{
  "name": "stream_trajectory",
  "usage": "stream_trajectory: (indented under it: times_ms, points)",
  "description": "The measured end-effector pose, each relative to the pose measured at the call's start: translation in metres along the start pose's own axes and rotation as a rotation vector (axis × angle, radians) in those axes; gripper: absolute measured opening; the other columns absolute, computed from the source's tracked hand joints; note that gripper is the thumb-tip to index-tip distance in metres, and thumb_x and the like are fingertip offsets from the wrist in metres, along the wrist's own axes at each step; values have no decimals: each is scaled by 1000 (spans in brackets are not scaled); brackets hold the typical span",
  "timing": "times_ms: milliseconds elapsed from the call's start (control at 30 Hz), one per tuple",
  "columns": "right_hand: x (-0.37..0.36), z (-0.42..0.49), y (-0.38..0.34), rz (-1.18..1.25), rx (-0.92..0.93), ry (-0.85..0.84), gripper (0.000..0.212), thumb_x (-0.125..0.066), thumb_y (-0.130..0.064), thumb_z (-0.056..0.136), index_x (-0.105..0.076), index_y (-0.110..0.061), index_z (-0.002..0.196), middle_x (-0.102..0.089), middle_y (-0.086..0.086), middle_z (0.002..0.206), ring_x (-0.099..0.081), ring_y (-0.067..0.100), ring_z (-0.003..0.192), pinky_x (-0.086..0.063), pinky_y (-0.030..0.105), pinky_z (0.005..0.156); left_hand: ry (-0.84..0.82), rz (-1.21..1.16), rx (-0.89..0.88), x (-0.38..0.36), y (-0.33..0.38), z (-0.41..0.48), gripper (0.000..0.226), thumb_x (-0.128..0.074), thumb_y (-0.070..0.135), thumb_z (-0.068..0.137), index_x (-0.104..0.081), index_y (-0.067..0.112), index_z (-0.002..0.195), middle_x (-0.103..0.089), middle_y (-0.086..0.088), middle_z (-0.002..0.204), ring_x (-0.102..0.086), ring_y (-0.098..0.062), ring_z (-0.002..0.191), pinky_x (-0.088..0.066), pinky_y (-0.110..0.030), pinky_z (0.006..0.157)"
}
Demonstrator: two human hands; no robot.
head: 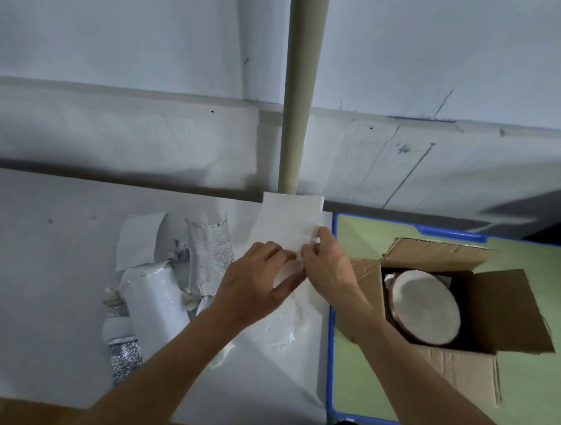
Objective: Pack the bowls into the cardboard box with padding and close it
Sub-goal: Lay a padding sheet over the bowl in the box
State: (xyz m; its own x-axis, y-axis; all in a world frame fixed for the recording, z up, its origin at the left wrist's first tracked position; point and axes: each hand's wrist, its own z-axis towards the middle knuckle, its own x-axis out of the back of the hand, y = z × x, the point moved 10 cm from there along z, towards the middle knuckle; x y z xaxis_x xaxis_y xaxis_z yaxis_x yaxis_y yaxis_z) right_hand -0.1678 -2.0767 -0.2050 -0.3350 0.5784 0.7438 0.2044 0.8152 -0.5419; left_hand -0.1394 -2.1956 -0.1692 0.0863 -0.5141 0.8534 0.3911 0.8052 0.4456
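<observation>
Now, head view: two bare forearms reach forward over a white table (45,280) that lies left of the cardboard box (509,311).
Cardboard box: flaps folded outward, top open, standing on the green floor of a blue-rimmed tray (330,363).
Bowl: inside the box (428,303), pale inner face turned up, darker rim around it, filling most of the opening.
Left hand: just left of the box (255,276), palm down, fingers curled onto the near part of a white paper sheet (290,218), thumb spread toward the box; a white rounded shape shows under the palm (too hidden to name).
Right hand: between the left hand and the box's left flap (327,264), wrist above that flap, fingertips pinching the sheet's edge and meeting the left hand's fingers.
Paper sheet: left of the box, rising beyond both hands toward the table's far edge.
Padding pile: farther left of the box than the hands, with a white foam roll (157,303) and a silver textured strip (209,254) among torn white pieces.
Pole: upright (302,82), beyond the sheet, far-left of the box.
</observation>
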Motion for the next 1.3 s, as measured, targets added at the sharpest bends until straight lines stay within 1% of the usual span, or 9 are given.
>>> stream_trajectory:
  times_ms: [100,200,300,533,733,900,1067,1200,1300]
  points:
    - [37,-8,13,228,19,181,15,-44,-22,98,-51,-15,109,-57,2,86,-54,13,76,-48,28,67,-1,6,55,8,-3,8,45,-41,55,99,-64,20,116,-60,8,112,-53,-7,99,-53,-22,75]
    - [54,-18,33,267,-5,201,11,-47,-20,94,-54,-13,98,-62,4,84,-58,20,73,-51,35,66,2,63,121,10,-3,23,40,-47,49,98,-58,22,125,-51,1,130,-51,-15,113,-54,-28,83]
    - [79,-28,46,250,12,224,10,-50,-18,95,-56,-11,94,-62,5,82,-56,19,71,-43,23,54,-17,27,146,1,12,37,40,-52,47,96,-49,23,128,-47,-4,137,-56,-21,113,-56,-34,84]
    - [121,-59,88,351,15,243,12,-52,-24,96,-59,-16,91,-61,1,80,-60,20,74,-51,38,65,-43,-166,278,-20,46,53,51,-52,50,96,-33,25,136,-47,-3,133,-57,-20,108,-49,-28,80]
    - [140,-73,133,329,2,216,2,-55,-24,95,-58,-23,96,-58,-12,82,-55,11,76,-41,26,61,-8,-234,221,-26,94,54,37,-57,16,96,-46,22,131,-53,4,110,-55,-14,90,-34,-16,74]
    - [165,-85,173,373,-14,287,46,-62,-18,86,-49,-36,126,-63,-15,97,-61,9,87,-51,31,78,-38,-201,166,-46,128,62,27,-56,15,98,-58,21,124,-57,5,109,-50,-3,78,-34,-4,70]
    - [180,-99,199,125,46,300,64,-62,-13,82,-41,-41,136,-63,-8,97,-61,17,85,-49,32,72,-118,-157,92,-77,166,64,26,-56,17,99,-64,17,124,-60,2,115,-61,-11,98,-41,-10,80]
    - [160,-94,218,-108,45,210,47,-62,-19,85,-56,-25,131,-59,3,118,-61,27,106,-47,35,88,-178,55,52,-104,178,59,29,-60,19,96,-66,18,124,-63,2,112,-58,-18,100,-47,-27,82]
    - [144,-89,217,-258,75,141,38,-56,-18,87,-55,-17,124,-54,7,112,-61,33,98,-48,37,76,-218,283,31,-117,182,52,40,-62,39,91,-61,22,128,-60,6,115,-51,-19,106,-39,-31,85]
